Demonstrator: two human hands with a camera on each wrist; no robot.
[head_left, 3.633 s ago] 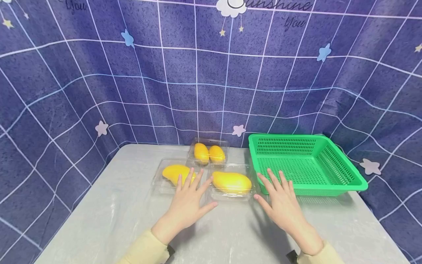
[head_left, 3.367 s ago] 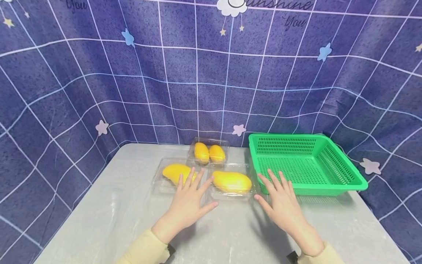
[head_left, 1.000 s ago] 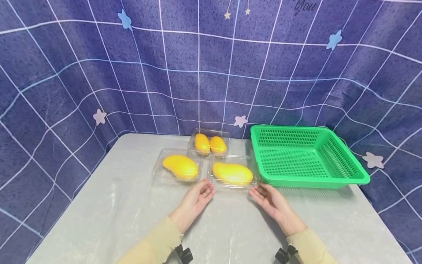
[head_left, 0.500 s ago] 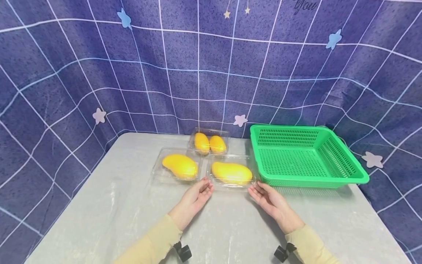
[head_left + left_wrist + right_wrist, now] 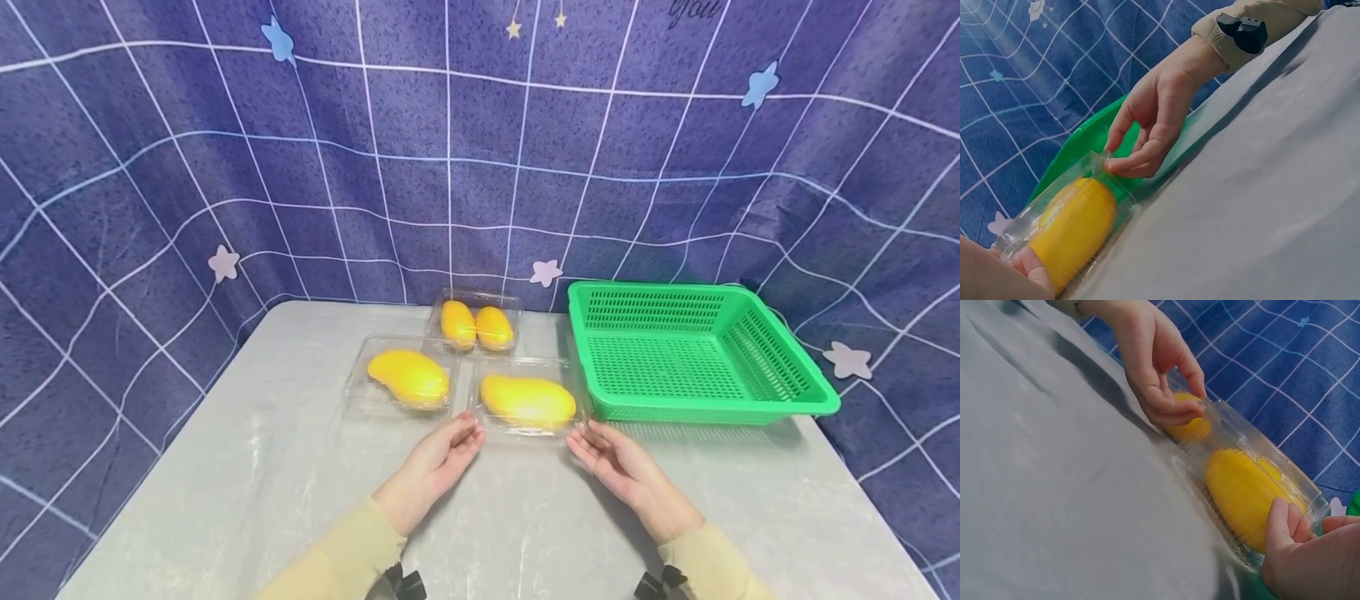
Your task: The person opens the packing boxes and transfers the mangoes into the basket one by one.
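Note:
A clear plastic clamshell box [image 5: 525, 432] with one yellow mango [image 5: 528, 402] inside lies at the middle of the table, its lid down. My left hand [image 5: 435, 462] pinches its near left corner between thumb and fingers. At the near right corner, my right hand [image 5: 626, 468] pinches the edge the same way; the left wrist view shows this thumb and forefinger on the lid's corner. Just left sits a second clear box [image 5: 360, 398] holding another mango [image 5: 409, 378]. Behind them, a smaller box [image 5: 512, 302] contains two small orange-yellow fruits [image 5: 458, 323].
A green slotted plastic basket [image 5: 705, 408] stands at the right, close beside the held box. A blue curtain [image 5: 405, 192] with grid lines and stars hangs behind and around the grey-covered table [image 5: 247, 483].
Earlier both hands were spread flat above the boxes; they then turned inward to the front corners of the right-hand box. Since half a second ago that box has shifted slightly nearer to me.

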